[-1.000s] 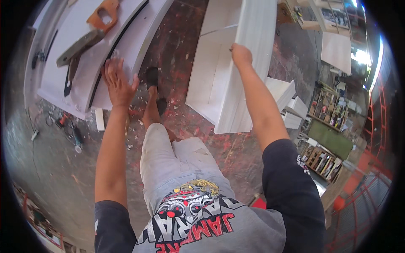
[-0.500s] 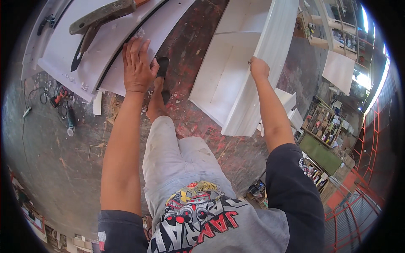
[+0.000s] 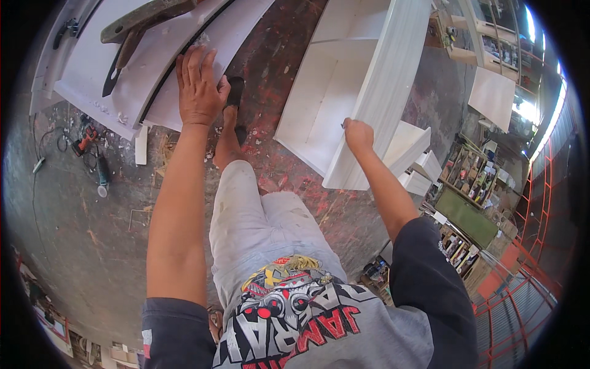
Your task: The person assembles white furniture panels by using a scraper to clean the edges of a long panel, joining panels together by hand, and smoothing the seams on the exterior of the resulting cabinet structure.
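At cabinet edge (image 3: 370,83), curled right grip (image 3: 358,136)

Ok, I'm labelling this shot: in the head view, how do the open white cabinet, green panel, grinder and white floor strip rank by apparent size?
1. White cabinet
2. Green panel
3. Grinder and white strip: too alike to rank.

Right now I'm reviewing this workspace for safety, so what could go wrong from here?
The right hand appears to pinch a small dark object at the edge of the white cabinet; a slip might scratch that edge.
The left hand lies near the long worn tool on the white panel; a bump could shift the tool.
The grinder lying on the floor might catch a foot.
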### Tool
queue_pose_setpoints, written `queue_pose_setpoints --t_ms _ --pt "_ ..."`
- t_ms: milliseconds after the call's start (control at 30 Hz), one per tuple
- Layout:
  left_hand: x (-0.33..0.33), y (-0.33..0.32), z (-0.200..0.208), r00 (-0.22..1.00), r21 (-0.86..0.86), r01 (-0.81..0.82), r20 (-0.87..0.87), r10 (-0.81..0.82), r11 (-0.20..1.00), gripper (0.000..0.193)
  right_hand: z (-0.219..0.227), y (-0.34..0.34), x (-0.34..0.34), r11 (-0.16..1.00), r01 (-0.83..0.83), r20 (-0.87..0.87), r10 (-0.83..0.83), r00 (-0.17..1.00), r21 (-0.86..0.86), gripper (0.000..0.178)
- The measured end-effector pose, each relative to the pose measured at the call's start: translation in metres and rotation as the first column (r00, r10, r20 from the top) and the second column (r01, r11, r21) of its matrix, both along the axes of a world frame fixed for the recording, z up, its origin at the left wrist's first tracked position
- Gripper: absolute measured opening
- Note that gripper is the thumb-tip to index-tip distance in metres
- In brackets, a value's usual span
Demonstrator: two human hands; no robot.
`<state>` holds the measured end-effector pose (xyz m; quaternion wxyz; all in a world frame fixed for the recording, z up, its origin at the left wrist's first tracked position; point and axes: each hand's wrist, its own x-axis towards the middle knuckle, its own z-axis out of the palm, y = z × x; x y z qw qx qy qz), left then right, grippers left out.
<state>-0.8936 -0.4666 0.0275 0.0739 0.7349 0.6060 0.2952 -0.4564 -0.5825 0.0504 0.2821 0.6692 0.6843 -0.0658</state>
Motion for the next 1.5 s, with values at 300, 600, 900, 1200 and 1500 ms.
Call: queue_pose_setpoints --t_ms 300,600,900,1200,1500 --pt "0.002 0.001 0.0 0.999 0.032 -0.012 -0.034 0.014 0.999 0.066 0.01 -0.112 -0.04 0.994 0.007 -0.101 -0.019 0.995 -0.113 0.016" --pt "0.001 0.0 -0.002 0.997 -0.008 -0.005 -0.077 0.004 1.0 0.068 0.009 -0.208 -0.053 0.94 -0.093 -0.103 0.063 0.993 -0.328 0.015" --pt "0.004 0.002 0.004 0.995 -0.025 0.003 -0.095 -0.005 1.0 0.065 0.046 -0.189 -0.053 0.861 0.121 -0.337 -0.318 0.886 -0.493 0.026" --pt "0.007 0.004 0.007 0.991 -0.068 -0.002 -0.135 -0.007 0.998 0.065 0.049 -0.092 -0.065 0.822 0.394 -0.265 -0.521 0.811 -0.41 0.037" --pt "0.007 0.006 0.015 0.989 -0.126 0.001 -0.144 -0.019 0.992 0.064 0.03 -0.022 -0.014 0.822 0.499 -0.312 -0.568 0.762 -0.276 0.041"
